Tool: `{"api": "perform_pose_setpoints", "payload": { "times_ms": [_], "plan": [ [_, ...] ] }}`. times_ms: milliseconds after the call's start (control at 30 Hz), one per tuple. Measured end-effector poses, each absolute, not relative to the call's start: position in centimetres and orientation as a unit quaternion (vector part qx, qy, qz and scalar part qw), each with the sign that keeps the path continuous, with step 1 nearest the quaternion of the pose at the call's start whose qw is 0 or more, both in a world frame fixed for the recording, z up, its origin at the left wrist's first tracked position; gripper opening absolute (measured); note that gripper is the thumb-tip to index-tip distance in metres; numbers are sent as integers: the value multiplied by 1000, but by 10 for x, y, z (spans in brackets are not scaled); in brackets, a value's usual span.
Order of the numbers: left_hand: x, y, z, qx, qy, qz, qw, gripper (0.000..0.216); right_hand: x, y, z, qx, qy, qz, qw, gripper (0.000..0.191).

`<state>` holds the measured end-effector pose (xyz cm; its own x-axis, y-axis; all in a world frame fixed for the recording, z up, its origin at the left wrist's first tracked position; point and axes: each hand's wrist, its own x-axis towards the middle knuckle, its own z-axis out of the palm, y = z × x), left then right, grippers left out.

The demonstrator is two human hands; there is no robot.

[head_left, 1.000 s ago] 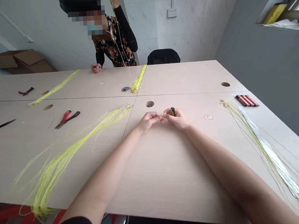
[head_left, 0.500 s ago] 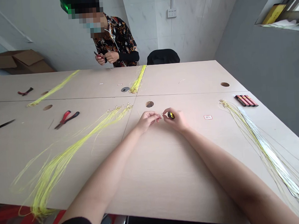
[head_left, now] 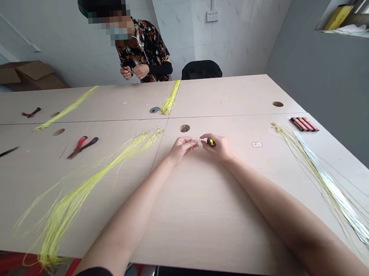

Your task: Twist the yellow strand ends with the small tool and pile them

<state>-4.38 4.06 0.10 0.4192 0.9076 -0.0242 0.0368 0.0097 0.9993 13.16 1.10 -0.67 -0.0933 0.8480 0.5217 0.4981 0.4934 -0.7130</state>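
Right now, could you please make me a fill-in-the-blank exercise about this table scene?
The right hand holds a small tool, black and ___.
The pliers to the left of the left hand have ___ handles.
Just beyond both hands, the table has a round ___.
Missing words: yellow; red; hole.

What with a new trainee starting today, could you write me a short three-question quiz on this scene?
1. True or false: the red-handled pliers lie on the table to the right of the right hand.
2. What does the right hand hold? A) a cup B) a small yellow-and-black tool C) scissors
3. Fill in: the left hand pinches a thin ___ at its fingertips.
Key: 1 false, they lie far to the left; 2 B; 3 strand.
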Motion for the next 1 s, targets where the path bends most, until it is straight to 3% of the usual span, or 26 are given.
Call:
{"api": "perform_pose_setpoints", "payload": {
  "times_ms": [700,800,1000],
  "plan": [
    [-44,41,0,607,383,380,583,28,130,12,-4,-483,-706,216,471,16],
    [-42,37,2,674,374,381,510,29,131,14,-2,-505,-647,265,507,18],
    [-34,29,1,864,331,304,228,12,139,25,-3,-524,-480,375,595,23]
  ]
}}
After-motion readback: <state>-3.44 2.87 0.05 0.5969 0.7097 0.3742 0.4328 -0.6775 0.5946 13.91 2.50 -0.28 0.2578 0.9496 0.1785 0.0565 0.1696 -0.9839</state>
